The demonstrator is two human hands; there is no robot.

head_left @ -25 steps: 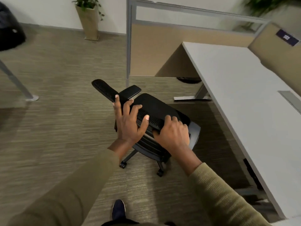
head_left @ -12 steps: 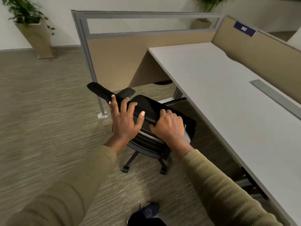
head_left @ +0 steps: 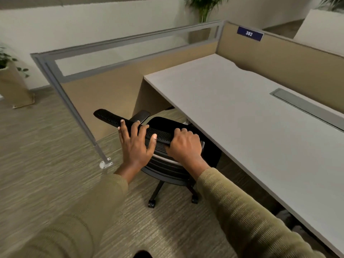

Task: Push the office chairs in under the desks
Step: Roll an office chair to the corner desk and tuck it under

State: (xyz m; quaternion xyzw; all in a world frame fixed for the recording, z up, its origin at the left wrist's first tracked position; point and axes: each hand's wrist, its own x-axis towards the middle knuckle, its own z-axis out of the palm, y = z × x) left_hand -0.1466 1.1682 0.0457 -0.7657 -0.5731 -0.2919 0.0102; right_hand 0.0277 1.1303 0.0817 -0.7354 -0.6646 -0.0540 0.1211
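Nearest are two olive sleeves (head_left: pixel 247 216), one from each lower corner, and a dark shoe tip (head_left: pixel 142 254) at the bottom edge. Two hands rest on the top of one black chair's (head_left: pixel 167 164) backrest: the left hand (head_left: pixel 136 146) lies flat with fingers spread and released over the mesh rim, the thumb out to the right; the right hand (head_left: pixel 184 145) is curled over the rim, fingers clenched on it. Two castors (head_left: pixel 151 203) show on the carpet (head_left: pixel 37 174) below the hands. One armrest (head_left: pixel 140 117) shows just beyond the left hand. The chair stands at the near left corner of one grey desk (head_left: pixel 242 127), its seat partly under the desk edge, its back and base out on the carpet. One grey cable slot (head_left: pixel 305 107) lies in the desk at right. Two tan partitions meet at the far corner: one glass-topped partition (head_left: pixel 119 71) on the left, one (head_left: pixel 279 58) behind the desk bearing one blue sign (head_left: pixel 249 33) reading 382. Farthest are three plants: left edge (head_left: pixel 11 79), top centre (head_left: pixel 204 6), top right corner (head_left: pixel 333 3)
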